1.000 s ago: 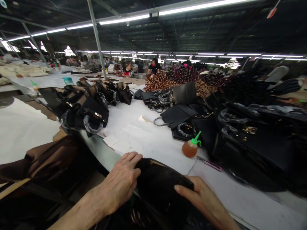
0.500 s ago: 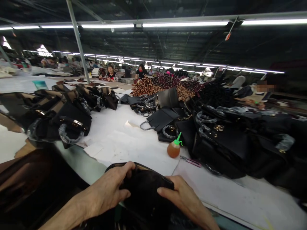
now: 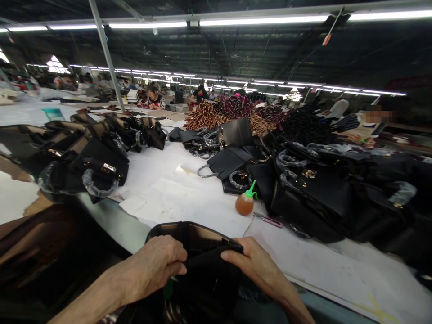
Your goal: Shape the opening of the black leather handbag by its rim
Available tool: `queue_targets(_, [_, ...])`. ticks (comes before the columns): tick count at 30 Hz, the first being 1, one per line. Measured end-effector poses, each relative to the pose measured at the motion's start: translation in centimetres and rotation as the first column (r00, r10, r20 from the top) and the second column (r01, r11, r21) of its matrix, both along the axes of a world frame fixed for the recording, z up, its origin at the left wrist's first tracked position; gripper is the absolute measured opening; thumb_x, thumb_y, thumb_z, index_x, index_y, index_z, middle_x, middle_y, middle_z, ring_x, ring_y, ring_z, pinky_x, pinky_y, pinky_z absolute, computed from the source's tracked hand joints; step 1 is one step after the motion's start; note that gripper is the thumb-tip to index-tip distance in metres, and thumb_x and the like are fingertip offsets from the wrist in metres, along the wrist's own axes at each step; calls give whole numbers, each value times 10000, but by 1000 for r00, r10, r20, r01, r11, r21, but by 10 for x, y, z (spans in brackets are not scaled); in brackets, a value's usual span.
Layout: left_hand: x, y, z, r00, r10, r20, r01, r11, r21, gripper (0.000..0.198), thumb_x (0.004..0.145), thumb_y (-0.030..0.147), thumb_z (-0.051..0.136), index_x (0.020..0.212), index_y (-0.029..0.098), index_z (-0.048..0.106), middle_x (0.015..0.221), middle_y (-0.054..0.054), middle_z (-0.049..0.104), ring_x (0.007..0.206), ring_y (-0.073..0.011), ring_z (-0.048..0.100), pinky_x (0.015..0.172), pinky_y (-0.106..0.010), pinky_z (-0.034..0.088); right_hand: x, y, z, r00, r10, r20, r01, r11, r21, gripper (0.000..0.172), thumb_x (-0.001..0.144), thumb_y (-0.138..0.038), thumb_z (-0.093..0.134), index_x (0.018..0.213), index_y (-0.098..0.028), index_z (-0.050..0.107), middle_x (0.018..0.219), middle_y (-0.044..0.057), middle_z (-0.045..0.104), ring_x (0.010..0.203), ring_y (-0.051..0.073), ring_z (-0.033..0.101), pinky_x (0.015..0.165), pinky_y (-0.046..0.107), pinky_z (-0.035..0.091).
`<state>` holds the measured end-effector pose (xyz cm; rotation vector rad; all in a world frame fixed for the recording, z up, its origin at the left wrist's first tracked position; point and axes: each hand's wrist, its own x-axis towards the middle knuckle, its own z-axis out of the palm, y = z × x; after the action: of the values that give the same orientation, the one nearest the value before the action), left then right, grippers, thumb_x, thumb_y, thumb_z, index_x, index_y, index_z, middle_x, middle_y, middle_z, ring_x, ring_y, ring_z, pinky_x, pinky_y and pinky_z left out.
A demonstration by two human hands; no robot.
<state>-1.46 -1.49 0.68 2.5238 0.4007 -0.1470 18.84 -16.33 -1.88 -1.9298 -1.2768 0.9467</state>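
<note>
White paper (image 3: 158,175), creased and torn along its near edge, covers the worktable under long strip lights (image 3: 263,20); on it sits a squat translucent bottle (image 3: 245,204) of amber liquid with a green nozzle. Just right of the bottle lie slim pinkish snips (image 3: 268,220), and farther right a heap of smooth black bags (image 3: 320,207) with gold-toned fittings. Well left of the bottle stand more boxy bags (image 3: 111,155), tan inside, their looped handles (image 3: 89,182) wrapped in crinkled clear plastic. Beyond the bottle rise ruffled bundles (image 3: 202,114) of tan and maroon strips. Nearer the wearer than the bottle, and somewhat left of it, is the black bag (image 3: 209,274) in hand — its mouth gaping to show a tan lining. The left hand (image 3: 160,256) has its fingers curled, pinching the near rim; the right hand (image 3: 256,265) clasps the rim's right corner — thumb on the near face, fingers behind.
</note>
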Motion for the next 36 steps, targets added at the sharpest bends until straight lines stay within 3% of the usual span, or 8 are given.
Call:
queue_targets(5, [8, 4, -4, 993, 112, 23, -114, 984, 135, 233, 858, 212, 443, 654, 173, 547, 786, -19, 569, 721, -146, 542, 644, -231, 386, 1, 2, -3, 996, 18, 90, -17, 1000, -5, 199, 736, -346, 591, 735, -152, 637, 642, -28, 586, 622, 128, 486, 543, 207, 336])
queue_targets(9, [11, 5, -13, 989, 140, 43, -145, 976, 165, 235, 871, 222, 415, 676, 173, 536, 767, -24, 571, 720, -152, 545, 671, -246, 390, 2, 3, -13, 931, -136, 338, 79, 981, 175, 356, 673, -349, 692, 991, -204, 630, 863, 14, 670, 797, 193, 580, 720, 279, 429])
queue_targets(16, [6, 1, -4, 966, 250, 70, -249, 968, -17, 158, 771, 99, 470, 862, 220, 517, 795, 17, 597, 762, -156, 554, 674, -237, 396, 2, 0, -30, 785, -295, 545, -127, 784, 608, 346, 766, -404, 628, 1010, -161, 589, 868, 71, 685, 728, 191, 630, 673, 316, 526])
queue_targets(20, [11, 0, 1, 968, 198, 153, -191, 980, -63, 306, 778, 77, 453, 1000, 264, 546, 911, 21, 624, 861, -153, 573, 753, -235, 406, -3, -1, -27, 712, -308, 631, -226, 750, 622, 278, 817, -370, 579, 1006, -168, 581, 862, 66, 680, 754, 191, 628, 667, 315, 532])
queue_targets(26, [19, 0, -7, 986, 132, 105, -134, 991, 7, 118, 821, 194, 485, 800, 218, 599, 790, 11, 639, 778, -169, 587, 696, -243, 399, -11, -3, -28, 627, -294, 721, -281, 778, 562, 251, 834, -266, 564, 1064, -167, 560, 918, 83, 662, 789, 207, 611, 690, 346, 515])
queue_targets(28, [19, 0, -9, 986, 125, 109, -128, 992, 22, 161, 839, 206, 475, 718, 205, 581, 723, 18, 620, 714, -149, 573, 646, -228, 382, -13, -5, -30, 633, -324, 703, -261, 765, 588, 246, 831, -238, 565, 1065, -163, 555, 922, 86, 655, 809, 211, 607, 706, 353, 515])
queue_targets(33, [15, 2, -15, 967, 183, 180, -187, 982, 7, 198, 858, 204, 465, 681, 190, 550, 729, 19, 580, 696, -130, 540, 646, -225, 375, -17, -6, -37, 786, -379, 488, -94, 708, 700, 123, 826, -203, 560, 947, -185, 549, 896, 68, 625, 841, 180, 599, 719, 297, 530])
queue_targets(36, [14, 1, -16, 960, 199, 197, -202, 979, -4, 215, 863, 195, 451, 661, 180, 525, 740, 12, 546, 699, -128, 526, 654, -231, 381, -17, -5, -38, 832, -355, 426, -50, 718, 695, 34, 820, -189, 561, 851, -202, 556, 901, 62, 601, 839, 174, 593, 716, 290, 528])
